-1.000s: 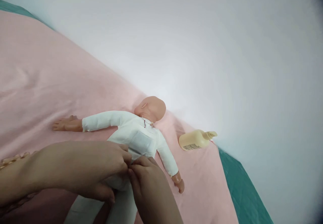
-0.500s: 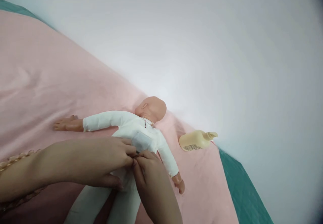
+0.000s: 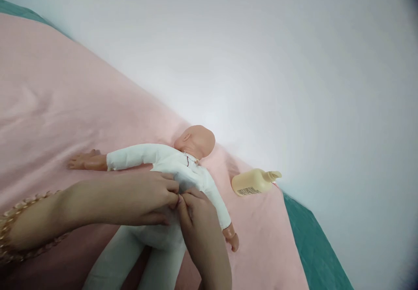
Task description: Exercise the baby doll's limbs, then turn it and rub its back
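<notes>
A baby doll (image 3: 166, 157) with a white cloth body lies on its back on a pink sheet, its arms spread and its head turned aside. Over its belly, my left hand (image 3: 153, 198) reaches in from the left with its fingers bent into a pinch. My right hand (image 3: 199, 218) meets it there, thumb and forefinger pressed together against the left fingertips. Whatever sits between the fingertips is hidden. A greyish patch on the doll's chest shows just beyond my knuckles, partly covered by them.
Right of the doll, a pale yellow pump bottle (image 3: 253, 182) lies on its side on the pink sheet (image 3: 65, 98). Green quilted fabric (image 3: 316, 237) shows at the sheet's edge. A white wall (image 3: 261, 63) rises behind the bed.
Both hands have shifted slightly up toward the doll's chest, fingertips still together. More of the doll's hips shows and less of the grey patch. The doll and bottle have stayed put.
</notes>
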The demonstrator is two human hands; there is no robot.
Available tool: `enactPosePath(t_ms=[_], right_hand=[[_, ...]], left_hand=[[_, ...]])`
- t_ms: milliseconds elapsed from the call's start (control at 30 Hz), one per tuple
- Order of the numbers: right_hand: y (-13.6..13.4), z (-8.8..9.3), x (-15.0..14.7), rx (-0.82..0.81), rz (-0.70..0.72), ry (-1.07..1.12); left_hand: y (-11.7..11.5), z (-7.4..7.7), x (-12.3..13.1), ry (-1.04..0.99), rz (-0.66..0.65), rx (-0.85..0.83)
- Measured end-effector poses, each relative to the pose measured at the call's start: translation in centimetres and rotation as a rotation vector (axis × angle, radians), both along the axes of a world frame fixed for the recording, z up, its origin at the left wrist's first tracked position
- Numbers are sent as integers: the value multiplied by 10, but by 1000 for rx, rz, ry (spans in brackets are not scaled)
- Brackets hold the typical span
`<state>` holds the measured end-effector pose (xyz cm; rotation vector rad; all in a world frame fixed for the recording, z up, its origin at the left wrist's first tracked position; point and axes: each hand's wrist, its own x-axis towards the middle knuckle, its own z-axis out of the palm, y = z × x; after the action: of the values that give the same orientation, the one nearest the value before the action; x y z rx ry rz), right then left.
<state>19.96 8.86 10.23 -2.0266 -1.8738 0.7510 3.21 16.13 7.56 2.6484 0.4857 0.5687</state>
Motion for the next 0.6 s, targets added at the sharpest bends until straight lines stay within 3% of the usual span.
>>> enactPosePath(t_ms=[133,233,333,433,600], right_hand=[[3,-8,8,206,-66,104],[8,-21,13,386,-167,155],[14,-33,16,394,-180,166],[18,-39,15,350,-150,157],[22,-42,14,362,-141,134]], left_hand=[[10,6,3,-14,-61,-74],[21,-6,6,-135,14,22],[32,-25,9,-194,85,158],[38,-38,11,-164,90,186],[38,-41,13,-135,123,170]])
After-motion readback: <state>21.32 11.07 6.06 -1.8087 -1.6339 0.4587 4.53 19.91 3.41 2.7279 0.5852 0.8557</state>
